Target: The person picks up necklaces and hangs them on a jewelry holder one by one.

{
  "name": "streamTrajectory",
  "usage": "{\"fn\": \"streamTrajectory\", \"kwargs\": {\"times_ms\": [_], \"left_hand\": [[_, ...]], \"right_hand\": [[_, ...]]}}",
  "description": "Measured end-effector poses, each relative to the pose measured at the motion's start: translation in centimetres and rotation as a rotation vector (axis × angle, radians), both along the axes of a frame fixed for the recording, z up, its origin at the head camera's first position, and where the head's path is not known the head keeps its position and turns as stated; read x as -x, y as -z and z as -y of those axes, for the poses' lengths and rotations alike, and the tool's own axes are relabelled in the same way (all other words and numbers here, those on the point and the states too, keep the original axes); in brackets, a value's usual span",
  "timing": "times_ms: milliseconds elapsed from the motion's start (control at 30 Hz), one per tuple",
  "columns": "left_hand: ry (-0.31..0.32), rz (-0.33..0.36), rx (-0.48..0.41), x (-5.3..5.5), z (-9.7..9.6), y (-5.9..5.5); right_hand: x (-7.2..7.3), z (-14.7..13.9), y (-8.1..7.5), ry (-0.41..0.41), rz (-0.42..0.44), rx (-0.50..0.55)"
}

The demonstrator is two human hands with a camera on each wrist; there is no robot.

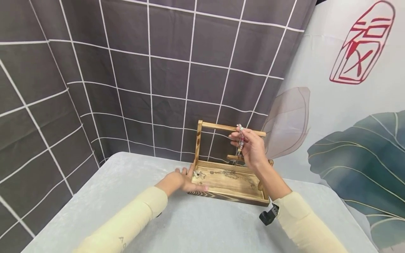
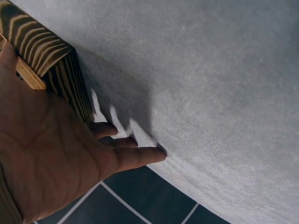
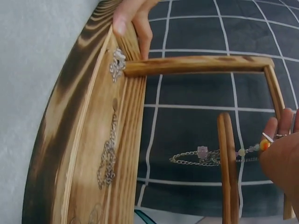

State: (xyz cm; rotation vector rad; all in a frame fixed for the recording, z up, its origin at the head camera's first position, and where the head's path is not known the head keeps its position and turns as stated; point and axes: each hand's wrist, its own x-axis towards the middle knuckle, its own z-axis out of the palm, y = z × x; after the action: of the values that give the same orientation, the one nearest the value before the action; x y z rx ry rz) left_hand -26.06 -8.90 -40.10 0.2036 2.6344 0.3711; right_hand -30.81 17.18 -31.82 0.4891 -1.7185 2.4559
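A wooden jewelry stand has a shallow tray base (image 1: pixel 229 198) and an upright carrying a top bar (image 1: pixel 218 126). At the tray's left end rests my left hand (image 1: pixel 182 181), its thumb on the front rim; the other fingers (image 2: pixel 140 157) reach out straight past the corner in the left wrist view. My right hand (image 1: pixel 254 149) pinches a beaded bracelet (image 1: pixel 241 140) by the top bar. In the right wrist view its silver chain (image 3: pixel 194 162) and a pale pink bead (image 3: pixel 202 152) trail across the short lower bar (image 3: pixel 226 158).
Inside the tray lie a silver chain (image 3: pixel 108 163) and a small silver piece of jewelry (image 3: pixel 117 63) at the left end. A light grey cloth (image 1: pixel 190 225) covers the table. Behind hangs a dark curtain with white grid lines (image 1: pixel 171 80).
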Motion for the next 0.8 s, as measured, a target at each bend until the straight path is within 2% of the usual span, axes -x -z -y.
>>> {"fn": "streamTrajectory", "kwargs": {"times_ms": [200, 433, 800], "left_hand": [[0.006, -0.004, 0.02, 0.0, 0.0, -0.2], [0.026, -0.014, 0.028, 0.0, 0.0, 0.0], [0.007, -0.017, 0.012, -0.1, -0.1, 0.2]], "right_hand": [[-0.2, 1.2, 0.5, 0.004, -0.024, -0.023], [-0.4, 2.7, 0.8, 0.004, -0.008, -0.049], [-0.3, 5.2, 0.8, -0.027, -0.009, -0.057]]}}
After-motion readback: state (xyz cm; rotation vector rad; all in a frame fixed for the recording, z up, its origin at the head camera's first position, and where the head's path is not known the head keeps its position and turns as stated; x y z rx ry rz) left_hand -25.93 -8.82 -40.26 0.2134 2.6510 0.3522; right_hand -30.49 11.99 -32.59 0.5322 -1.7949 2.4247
